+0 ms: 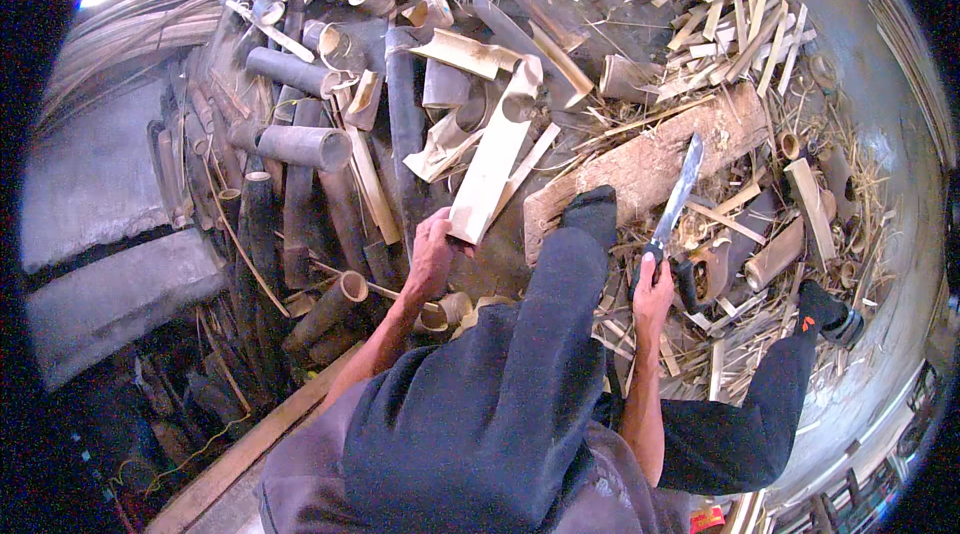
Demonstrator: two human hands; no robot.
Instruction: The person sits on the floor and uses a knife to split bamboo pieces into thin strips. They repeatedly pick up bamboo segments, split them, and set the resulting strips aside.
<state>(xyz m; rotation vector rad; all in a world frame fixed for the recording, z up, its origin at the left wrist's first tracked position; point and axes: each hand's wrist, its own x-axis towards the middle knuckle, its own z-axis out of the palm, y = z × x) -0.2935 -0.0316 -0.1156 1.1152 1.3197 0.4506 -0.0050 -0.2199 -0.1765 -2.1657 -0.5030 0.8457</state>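
Observation:
My left hand (432,252) grips the near end of a split bamboo piece (490,172), its pale inner face turned up. The piece slants away from me toward the bamboo pile. In my right hand (652,286) is a large knife (680,189) with a dark handle, its long blade pointing up and away. The blade's tip lies over a thick wooden block (650,159), though I cannot tell whether they touch. One of my feet (592,214) rests against the block's near left part, between my two hands.
Dark bamboo tubes (305,147) and split pieces crowd the left and far side. Pale bamboo strips (745,19) are heaped at the far right. Offcuts and shavings (740,314) litter the floor around my other foot (830,314). Stone slabs (100,174) stand at the left.

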